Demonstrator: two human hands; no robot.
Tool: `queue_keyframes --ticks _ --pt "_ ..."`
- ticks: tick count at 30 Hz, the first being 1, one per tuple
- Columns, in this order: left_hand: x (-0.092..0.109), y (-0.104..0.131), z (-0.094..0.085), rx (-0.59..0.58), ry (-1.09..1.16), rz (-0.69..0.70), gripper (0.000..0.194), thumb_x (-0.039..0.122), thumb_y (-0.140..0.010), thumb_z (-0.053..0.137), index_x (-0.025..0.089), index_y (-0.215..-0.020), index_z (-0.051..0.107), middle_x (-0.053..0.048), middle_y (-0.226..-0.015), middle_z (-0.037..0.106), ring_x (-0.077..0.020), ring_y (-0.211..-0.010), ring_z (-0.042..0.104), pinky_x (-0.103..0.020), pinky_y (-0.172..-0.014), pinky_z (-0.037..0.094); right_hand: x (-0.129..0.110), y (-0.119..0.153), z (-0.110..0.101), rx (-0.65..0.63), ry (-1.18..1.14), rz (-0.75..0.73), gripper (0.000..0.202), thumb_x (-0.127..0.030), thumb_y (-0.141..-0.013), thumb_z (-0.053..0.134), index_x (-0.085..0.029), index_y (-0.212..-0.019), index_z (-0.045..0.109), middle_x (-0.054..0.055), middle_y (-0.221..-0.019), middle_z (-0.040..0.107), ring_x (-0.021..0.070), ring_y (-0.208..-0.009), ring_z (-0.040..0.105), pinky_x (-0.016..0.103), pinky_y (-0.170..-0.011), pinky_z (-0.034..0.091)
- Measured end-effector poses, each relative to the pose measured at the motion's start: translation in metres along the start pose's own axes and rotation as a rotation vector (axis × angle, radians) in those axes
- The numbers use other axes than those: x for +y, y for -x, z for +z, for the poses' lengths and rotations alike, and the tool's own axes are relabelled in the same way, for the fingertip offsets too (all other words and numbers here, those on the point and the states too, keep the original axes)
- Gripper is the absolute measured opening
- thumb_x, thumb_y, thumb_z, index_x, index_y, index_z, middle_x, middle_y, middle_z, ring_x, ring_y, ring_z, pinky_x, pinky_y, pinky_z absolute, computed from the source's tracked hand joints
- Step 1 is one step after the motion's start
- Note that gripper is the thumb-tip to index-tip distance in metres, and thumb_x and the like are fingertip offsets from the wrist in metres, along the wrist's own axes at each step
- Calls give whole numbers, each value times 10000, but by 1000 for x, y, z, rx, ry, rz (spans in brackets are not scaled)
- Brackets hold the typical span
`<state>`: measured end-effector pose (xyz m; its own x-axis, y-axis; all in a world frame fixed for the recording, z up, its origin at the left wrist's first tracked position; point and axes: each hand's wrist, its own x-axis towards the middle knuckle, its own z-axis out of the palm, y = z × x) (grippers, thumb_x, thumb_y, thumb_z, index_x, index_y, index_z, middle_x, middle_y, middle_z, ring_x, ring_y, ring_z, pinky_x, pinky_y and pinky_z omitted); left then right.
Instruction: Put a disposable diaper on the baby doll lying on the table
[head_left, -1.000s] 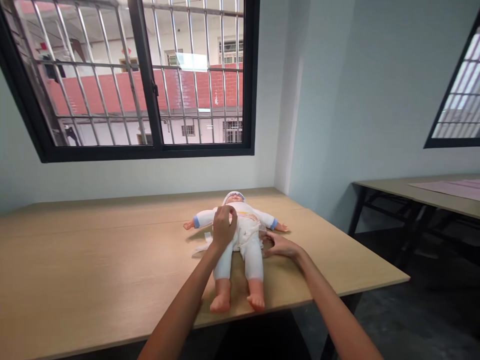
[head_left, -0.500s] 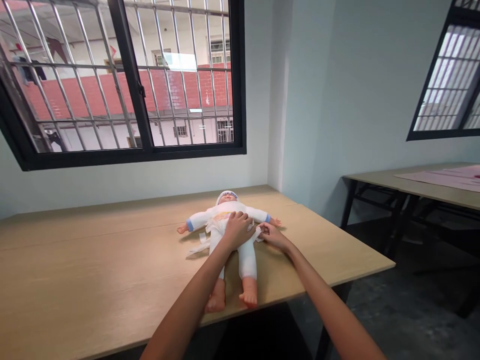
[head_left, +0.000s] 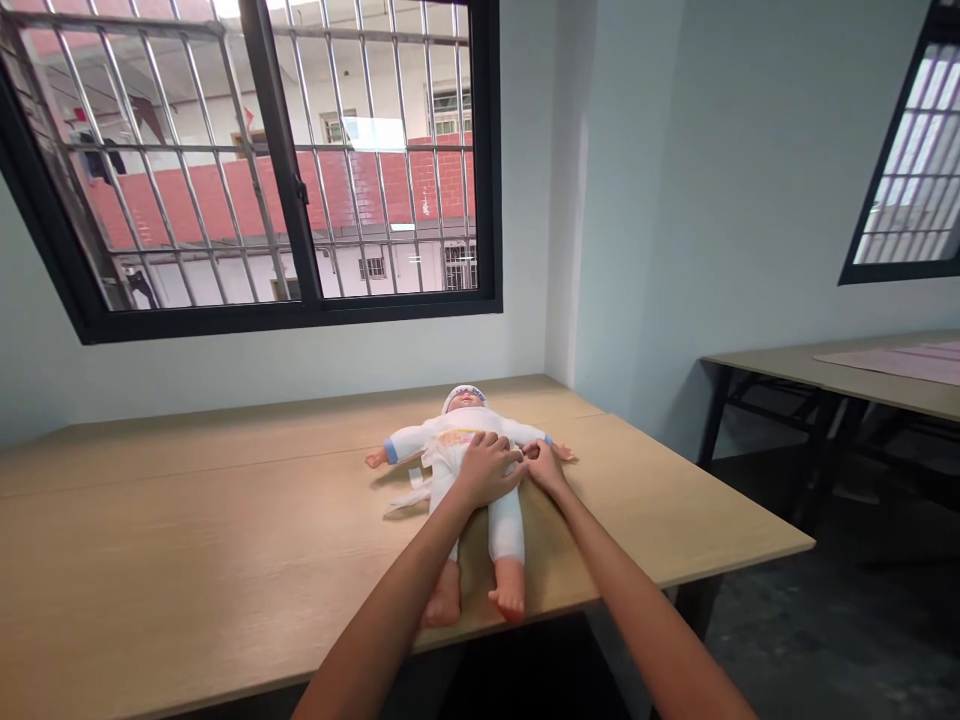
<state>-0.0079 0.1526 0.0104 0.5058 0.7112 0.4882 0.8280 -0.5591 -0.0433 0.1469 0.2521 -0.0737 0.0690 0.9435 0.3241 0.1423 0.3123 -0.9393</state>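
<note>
While lying face-up: baby doll [head_left: 480, 470] is looking light, its cloth soft.
Left hand [head_left: 487, 468]: grip is pressing down, fingers curled on belly.
Right hand [head_left: 544, 465]: grip is pinching white fabric just beside it.
Desk [head_left: 187, 540]: is carrying everything underneath.

Under your hands lies a baby doll [head_left: 469, 450] of smooth, faintly glossy pink plastic, dressed in soft matt white cloth with blue cuffs. It rests on a pale wood-grain table [head_left: 187, 540] with a smooth, matt top.
</note>
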Motion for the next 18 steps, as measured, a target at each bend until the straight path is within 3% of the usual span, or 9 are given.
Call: queue_keyframes --ticks 4,8,13,18 --pt "-1 2 0 -26 0 20 368 396 -965 391 262 -977 734 -42 -1090 663 -213 -1007 508 -410 -955 343 -4 3 -4 43 -88 40 265 -277 -525 639 -220 -755 521 26 -764 609 217 -755 591 357 -704 499" --pt "-3 3 4 -28 18 -3 373 400 -969 377 272 -1038 721 -32 -1140 664 -218 -1058 502 -428 -993 322 -14 4 -9 -13 -220 74 334 -335 -561 677 -209 -845 556 44 -811 636 193 -699 607 325 -634 511" --pt "-4 2 8 -11 55 -16 345 404 -959 400 291 -1103 693 -26 -1157 670 -222 -1078 509 -435 -1021 306 -27 4 -13 -72 -505 97 444 -325 -554 786 -235 -921 553 26 -833 657 190 -754 631 315 -692 539" --pt "-2 2 7 -1 41 -44 337 393 -952 411 208 -985 691 -65 -1090 689 -239 -1066 528 -452 -1045 302 -35 6 -17 -136 -623 124 467 -311 -571 832 -243 -938 552 21 -849 663 197 -790 641 317 -696 556"
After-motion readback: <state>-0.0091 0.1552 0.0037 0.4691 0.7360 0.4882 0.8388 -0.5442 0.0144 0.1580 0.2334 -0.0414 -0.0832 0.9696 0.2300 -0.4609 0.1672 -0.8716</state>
